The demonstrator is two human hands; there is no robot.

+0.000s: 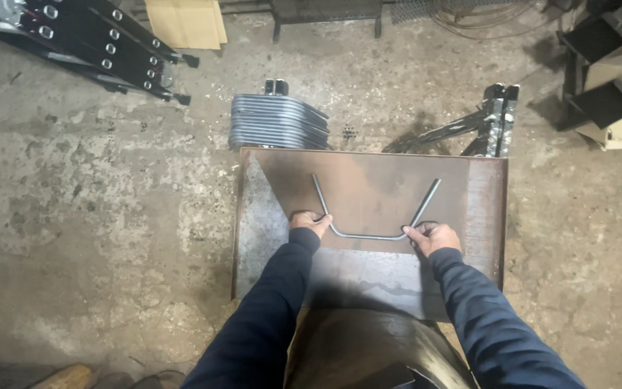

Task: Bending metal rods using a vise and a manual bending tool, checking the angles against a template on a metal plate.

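Both hands (372, 230) hide the bent rod's (368, 236) lower corners.

We've got one view only, head-mounted, looking steeply down and slightly forward over both dark-sleeved arms at the rusty flat steel plate (368, 191) lying close below us. Near range: the plate fills centre frame, the stained concrete floor (95, 202) surrounds it, and the stack of bent grey metal rods (275, 122) sits just beyond the plate's far edge.

Dim, flat workshop light, sharp focus

A soft shadow lies near the steel plate (480, 209)'s close edge; mild wide-angle bending shows far from it.
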